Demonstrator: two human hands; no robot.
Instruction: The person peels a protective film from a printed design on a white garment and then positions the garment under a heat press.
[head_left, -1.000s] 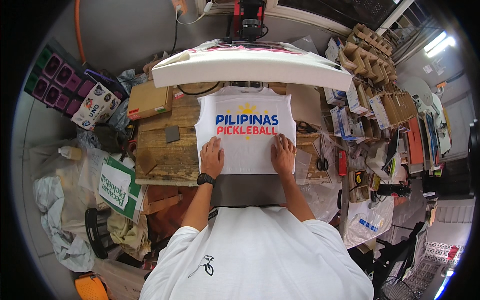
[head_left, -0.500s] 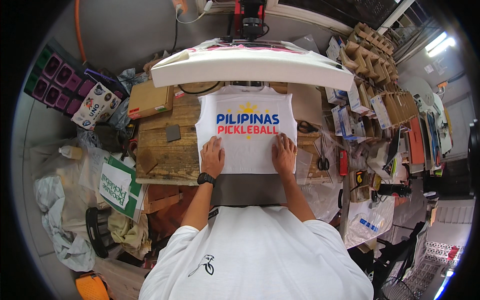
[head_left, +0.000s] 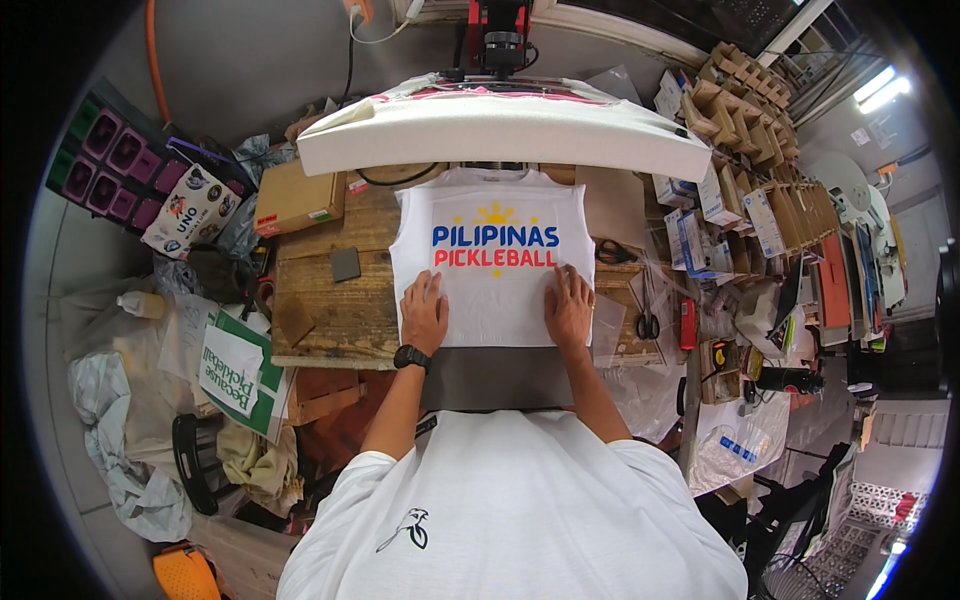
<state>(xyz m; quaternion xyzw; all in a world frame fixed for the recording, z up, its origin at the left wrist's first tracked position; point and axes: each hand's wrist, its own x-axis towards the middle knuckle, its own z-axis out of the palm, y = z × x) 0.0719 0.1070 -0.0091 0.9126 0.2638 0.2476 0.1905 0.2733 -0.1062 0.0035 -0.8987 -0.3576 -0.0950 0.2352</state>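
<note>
A white sleeveless shirt (head_left: 490,210) with a blue, red and yellow print lies flat on the lower plate (head_left: 490,375) of a heat press. My left hand (head_left: 424,312), a black watch on its wrist, rests palm down on the shirt's lower left part. My right hand (head_left: 568,308) lies flat on the lower right part, fingers spread just under the print. Neither hand grips anything. The raised white upper plate (head_left: 500,130) of the press hangs over the shirt's top edge.
A wooden worktop (head_left: 320,300) holds a cardboard box (head_left: 298,198) and a small grey square (head_left: 345,264) on the left. Scissors (head_left: 646,322) and a red tool (head_left: 686,322) lie on the right. Stacked cardboard boxes (head_left: 750,130) fill shelves at the right; bags and cloths lie on the floor at left.
</note>
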